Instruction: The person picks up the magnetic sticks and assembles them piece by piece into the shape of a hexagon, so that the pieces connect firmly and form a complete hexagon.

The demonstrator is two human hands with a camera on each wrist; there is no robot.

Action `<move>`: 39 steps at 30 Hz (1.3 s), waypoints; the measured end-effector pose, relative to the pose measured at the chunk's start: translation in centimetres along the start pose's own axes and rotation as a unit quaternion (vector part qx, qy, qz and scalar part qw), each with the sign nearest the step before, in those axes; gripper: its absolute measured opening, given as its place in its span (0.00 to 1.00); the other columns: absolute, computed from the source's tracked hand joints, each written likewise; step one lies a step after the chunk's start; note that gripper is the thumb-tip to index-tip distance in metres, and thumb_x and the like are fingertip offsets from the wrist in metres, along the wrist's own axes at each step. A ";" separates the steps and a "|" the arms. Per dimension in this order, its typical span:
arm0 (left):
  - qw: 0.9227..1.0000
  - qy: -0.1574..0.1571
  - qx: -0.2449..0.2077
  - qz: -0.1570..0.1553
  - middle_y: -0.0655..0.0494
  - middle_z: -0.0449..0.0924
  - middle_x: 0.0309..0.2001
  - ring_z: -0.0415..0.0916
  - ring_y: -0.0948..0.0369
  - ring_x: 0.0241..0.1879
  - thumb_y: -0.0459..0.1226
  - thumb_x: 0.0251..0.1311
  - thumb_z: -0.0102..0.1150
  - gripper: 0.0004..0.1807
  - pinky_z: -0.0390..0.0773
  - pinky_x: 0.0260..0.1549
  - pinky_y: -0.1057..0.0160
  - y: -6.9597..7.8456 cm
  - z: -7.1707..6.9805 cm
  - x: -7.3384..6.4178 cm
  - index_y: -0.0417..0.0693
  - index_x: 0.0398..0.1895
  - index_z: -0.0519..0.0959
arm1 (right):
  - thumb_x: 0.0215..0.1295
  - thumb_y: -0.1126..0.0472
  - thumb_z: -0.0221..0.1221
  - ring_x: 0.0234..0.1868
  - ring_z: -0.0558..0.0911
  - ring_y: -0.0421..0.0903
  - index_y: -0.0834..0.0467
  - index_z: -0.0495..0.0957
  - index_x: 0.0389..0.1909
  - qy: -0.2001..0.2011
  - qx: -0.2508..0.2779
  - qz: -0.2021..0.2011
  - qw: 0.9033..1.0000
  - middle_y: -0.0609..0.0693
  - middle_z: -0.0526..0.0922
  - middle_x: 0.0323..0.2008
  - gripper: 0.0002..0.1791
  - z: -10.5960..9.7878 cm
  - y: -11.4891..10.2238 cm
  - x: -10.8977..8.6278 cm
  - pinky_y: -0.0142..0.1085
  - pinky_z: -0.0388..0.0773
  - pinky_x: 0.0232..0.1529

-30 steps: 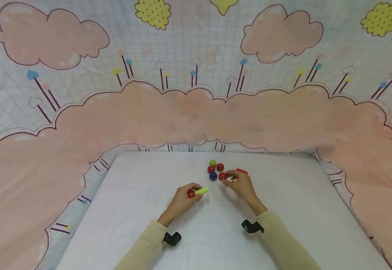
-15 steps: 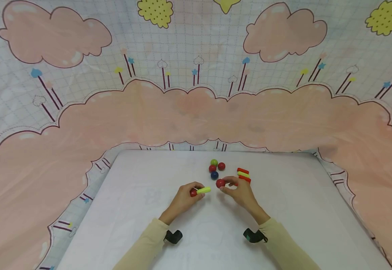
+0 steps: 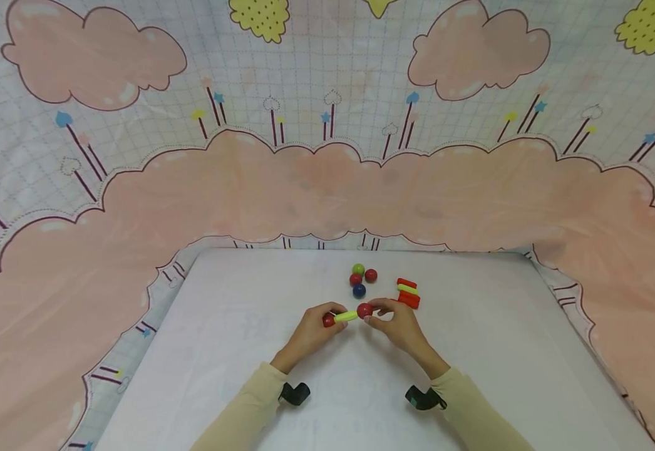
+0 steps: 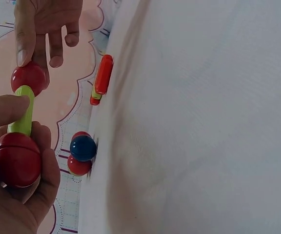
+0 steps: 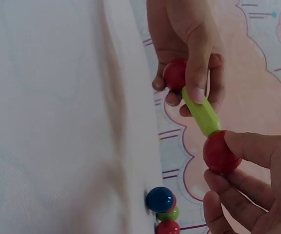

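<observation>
One cloth backdrop (image 3: 327,194), printed with pink clouds, rises behind and beside a white tabletop (image 3: 237,288). Two cream sleeves (image 3: 245,407) reach in from the near edge, each with a black wrist device (image 3: 295,394) near its cuff. The left hand (image 3: 309,331) curls its fingers round a yellow-green stick (image 3: 346,317), thumb pressed along its side, with one red ball (image 3: 329,320) at the stick's end against the fingers. The right hand (image 3: 405,327) pinches a second red ball (image 3: 364,311) between thumb and fingers, slightly parted to the ball's width; that ball touches the stick's other end. All three pieces are in line between the hands, above the tabletop. Just beyond the right hand lie loose red sticks (image 3: 409,300) and a yellow stick (image 3: 407,289), side by side. Smallest are the loose balls, clustered beyond the hands: a green ball (image 3: 358,269), two loose red balls (image 3: 371,275) and a blue ball (image 3: 359,290), nearest the hands.
</observation>
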State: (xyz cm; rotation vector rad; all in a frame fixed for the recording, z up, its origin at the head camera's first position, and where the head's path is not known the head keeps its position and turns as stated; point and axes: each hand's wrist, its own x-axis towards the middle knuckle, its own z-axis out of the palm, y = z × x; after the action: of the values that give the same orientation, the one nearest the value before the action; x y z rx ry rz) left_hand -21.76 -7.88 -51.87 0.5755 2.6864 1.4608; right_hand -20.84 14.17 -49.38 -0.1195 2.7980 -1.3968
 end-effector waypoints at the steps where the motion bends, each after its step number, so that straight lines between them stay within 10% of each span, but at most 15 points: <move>1: 1.000 -0.002 0.000 0.001 0.56 0.83 0.47 0.75 0.62 0.43 0.40 0.62 0.65 0.12 0.76 0.47 0.65 0.0 0.1 0.0 0.53 0.48 0.81 | 0.57 0.55 0.70 0.48 0.78 0.50 0.50 0.83 0.50 0.001 0.002 0.000 1.000 0.49 0.85 0.45 0.19 0.0 0.0 0.0 0.37 0.78 0.42; 17: 0.993 -0.100 0.041 0.040 0.55 0.85 0.43 0.77 0.65 0.38 0.35 0.65 0.60 0.24 0.77 0.46 0.63 0.1 0.4 0.4 0.54 0.63 0.69 | 0.56 0.60 0.71 0.41 0.80 0.45 0.53 0.82 0.44 -0.007 0.048 -0.017 0.999 0.47 0.85 0.40 0.15 1.3 0.4 -0.4 0.33 0.77 0.35; 39: 0.994 -0.089 0.065 0.011 0.61 0.82 0.35 0.73 0.66 0.34 0.48 0.62 0.64 0.20 0.73 0.36 0.67 -0.7 -0.7 -0.3 0.59 0.57 0.76 | 0.61 0.56 0.67 0.43 0.81 0.46 0.58 0.82 0.48 0.002 -0.024 -0.024 0.999 0.48 0.86 0.41 0.17 -1.9 2.0 0.3 0.40 0.79 0.46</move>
State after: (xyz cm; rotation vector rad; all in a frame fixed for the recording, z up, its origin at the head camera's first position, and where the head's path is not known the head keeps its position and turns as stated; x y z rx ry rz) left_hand -21.87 -8.89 -52.08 0.7075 2.6559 1.1820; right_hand -21.37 16.88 -49.81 -0.1878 2.8505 -1.3415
